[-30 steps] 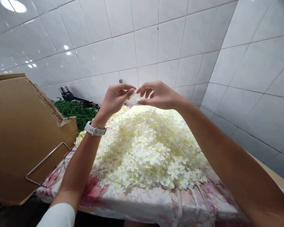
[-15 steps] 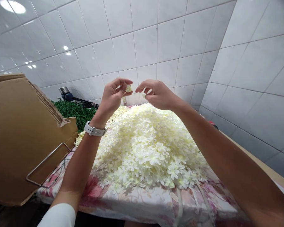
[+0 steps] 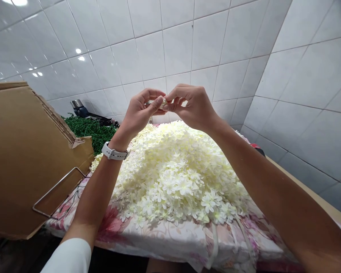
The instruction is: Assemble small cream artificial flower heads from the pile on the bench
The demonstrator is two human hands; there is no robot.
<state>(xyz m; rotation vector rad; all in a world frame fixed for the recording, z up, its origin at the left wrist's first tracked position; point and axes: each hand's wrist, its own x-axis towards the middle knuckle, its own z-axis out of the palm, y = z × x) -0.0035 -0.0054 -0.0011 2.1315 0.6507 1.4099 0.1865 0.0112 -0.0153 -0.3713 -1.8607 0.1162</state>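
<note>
Between the fingertips of both hands, raised above the far end of the heap, sits a small cream artificial flower piece (image 3: 162,102), mostly hidden by the fingers. The left hand (image 3: 140,113) has its thumb and forefinger closed narrow on the piece's left end, the other fingers curled behind. The right hand (image 3: 194,108) pinches the right end the same way, so the tips of the two hands touch or nearly touch around it; whether it is one piece or two pressed together cannot be told. A white wristwatch (image 3: 113,152) circles the left wrist, below the fingers.

Directly beneath the fingers spreads a large pile of cream fabric flowers (image 3: 176,174), lying on a table covered with a floral cloth (image 3: 170,239) in pink and white. To the left of the left-hand fingers, well apart, lies a mound of green artificial foliage (image 3: 89,131), with a dark tool (image 3: 81,110) at its far edge. Nearer, lower left, leans a torn cardboard box flap (image 3: 25,151), a bent metal wire handle (image 3: 57,189) resting against it. White wall tiles (image 3: 204,41) stand behind the fingers.
</note>
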